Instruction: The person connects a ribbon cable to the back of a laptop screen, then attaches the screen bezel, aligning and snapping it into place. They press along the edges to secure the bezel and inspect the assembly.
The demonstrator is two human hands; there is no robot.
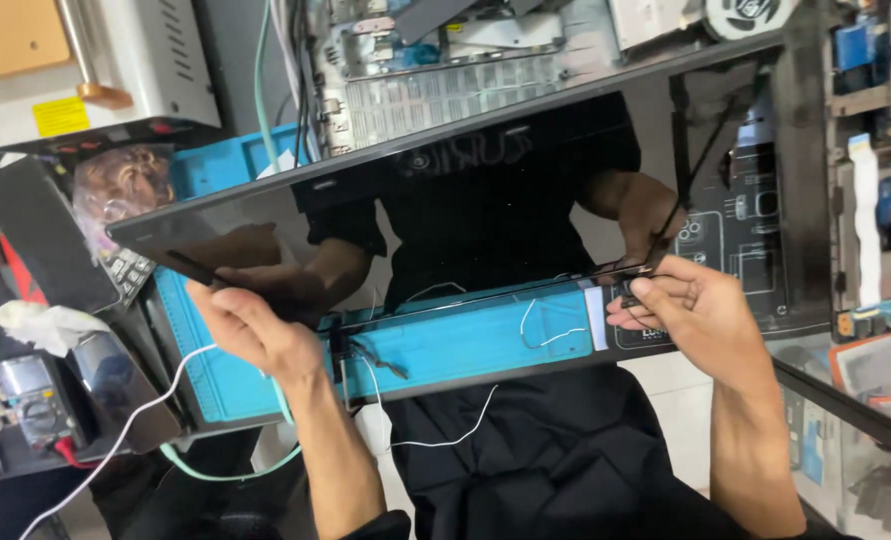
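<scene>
1. The left hand (pixel 251 325) grips the lower left edge of a glossy black screen panel (pixel 486 190), fingers curled around that edge.
2. The right hand (pixel 691 310) pinches the panel's lower right corner, fingertips (pixel 644 290) pressed together on a thin black strip.
3. The panel is held tilted above a blue mat (pixel 466 350).
4. White wires (pixel 546 335) lie on the mat.
5. A multimeter (pixel 31 395) sits far left; an opened laptop base (pixel 446 70) lies behind the panel.

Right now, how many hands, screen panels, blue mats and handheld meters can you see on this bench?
Hands: 2, left hand and right hand
Glossy black screen panel: 1
Blue mat: 1
Handheld meter: 1
Total: 5
</scene>
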